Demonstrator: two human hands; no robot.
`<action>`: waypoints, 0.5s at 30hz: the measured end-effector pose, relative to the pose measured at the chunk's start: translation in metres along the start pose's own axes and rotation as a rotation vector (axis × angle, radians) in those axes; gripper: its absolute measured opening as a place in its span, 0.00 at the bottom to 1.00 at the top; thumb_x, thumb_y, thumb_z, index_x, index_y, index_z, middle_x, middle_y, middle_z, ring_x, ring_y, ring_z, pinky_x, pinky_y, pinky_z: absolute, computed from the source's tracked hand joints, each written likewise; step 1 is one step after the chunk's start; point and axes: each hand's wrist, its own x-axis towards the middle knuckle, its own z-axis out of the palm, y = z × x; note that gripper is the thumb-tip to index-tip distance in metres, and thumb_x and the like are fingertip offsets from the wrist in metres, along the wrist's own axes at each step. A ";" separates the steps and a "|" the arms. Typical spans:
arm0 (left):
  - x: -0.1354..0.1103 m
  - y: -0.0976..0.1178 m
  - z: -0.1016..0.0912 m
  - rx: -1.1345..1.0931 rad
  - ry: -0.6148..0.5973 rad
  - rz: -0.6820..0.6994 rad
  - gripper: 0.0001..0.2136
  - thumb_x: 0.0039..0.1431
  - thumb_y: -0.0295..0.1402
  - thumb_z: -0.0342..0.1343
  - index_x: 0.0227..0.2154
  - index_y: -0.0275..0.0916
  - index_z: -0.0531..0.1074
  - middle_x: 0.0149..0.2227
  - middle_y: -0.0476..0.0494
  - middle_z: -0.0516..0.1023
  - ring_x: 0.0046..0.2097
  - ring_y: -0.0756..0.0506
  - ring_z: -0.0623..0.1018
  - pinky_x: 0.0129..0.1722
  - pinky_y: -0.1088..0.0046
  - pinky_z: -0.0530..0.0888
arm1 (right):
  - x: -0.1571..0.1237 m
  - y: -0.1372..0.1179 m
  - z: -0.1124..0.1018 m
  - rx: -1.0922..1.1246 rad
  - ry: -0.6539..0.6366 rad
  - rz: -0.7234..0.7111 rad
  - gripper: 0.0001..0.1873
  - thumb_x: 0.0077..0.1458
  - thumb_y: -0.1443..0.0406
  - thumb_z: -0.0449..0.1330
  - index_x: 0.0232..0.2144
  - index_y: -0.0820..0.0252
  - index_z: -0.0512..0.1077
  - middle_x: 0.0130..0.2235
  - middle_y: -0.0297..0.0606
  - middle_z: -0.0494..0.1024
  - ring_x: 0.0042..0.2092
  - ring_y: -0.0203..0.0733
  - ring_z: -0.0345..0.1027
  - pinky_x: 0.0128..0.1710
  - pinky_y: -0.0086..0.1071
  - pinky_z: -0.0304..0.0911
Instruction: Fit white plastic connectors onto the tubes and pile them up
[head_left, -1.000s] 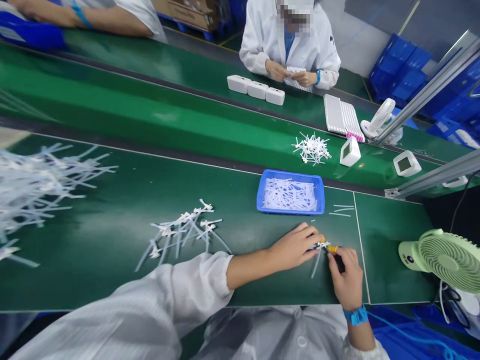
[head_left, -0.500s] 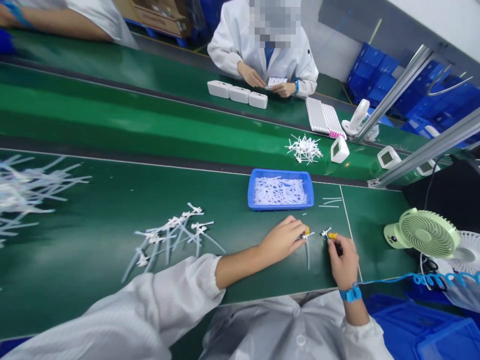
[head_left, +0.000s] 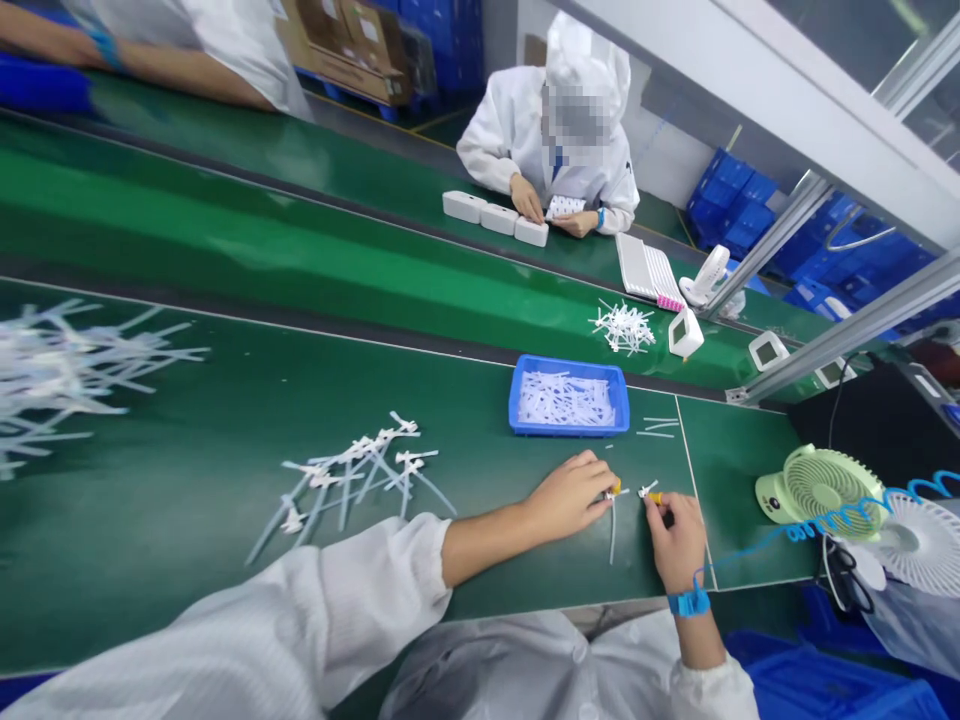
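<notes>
My left hand [head_left: 574, 495] is closed in a pinch just above the green table. Its fingertips grip a small white fitting with a thin translucent tube [head_left: 613, 530] pointing toward me. A short gap to the right, my right hand [head_left: 679, 540] pinches another small white fitting [head_left: 645, 491] with a short tube stub. Yellow covers, which look like finger cots, show at the fingertips of both hands. To the left lies a loose group of white fittings with tubes [head_left: 364, 462]. Beyond my hands stands a blue tray [head_left: 516, 405] filled with short white tube pieces.
A large pile of tubes [head_left: 67, 375] lies far left. Loose tube pieces [head_left: 660, 433] rest right of the tray. A green fan [head_left: 825, 490] and coiled blue cord [head_left: 840, 520] are at right. Across the belt [head_left: 300, 245], a co-worker [head_left: 510, 130] handles small parts beside white boxes [head_left: 496, 218].
The camera view has tilted, so the scene sits lower in the picture. My right hand is slightly closer to my left; both keep their pinch. The co-worker's hands have shifted a little.
</notes>
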 end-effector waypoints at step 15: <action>-0.001 -0.005 0.006 0.017 -0.002 0.005 0.04 0.68 0.31 0.65 0.43 0.40 0.77 0.43 0.44 0.80 0.47 0.39 0.74 0.49 0.62 0.70 | 0.107 -0.071 0.011 0.288 -0.081 0.036 0.17 0.73 0.54 0.56 0.46 0.57 0.79 0.43 0.43 0.85 0.41 0.47 0.80 0.41 0.36 0.72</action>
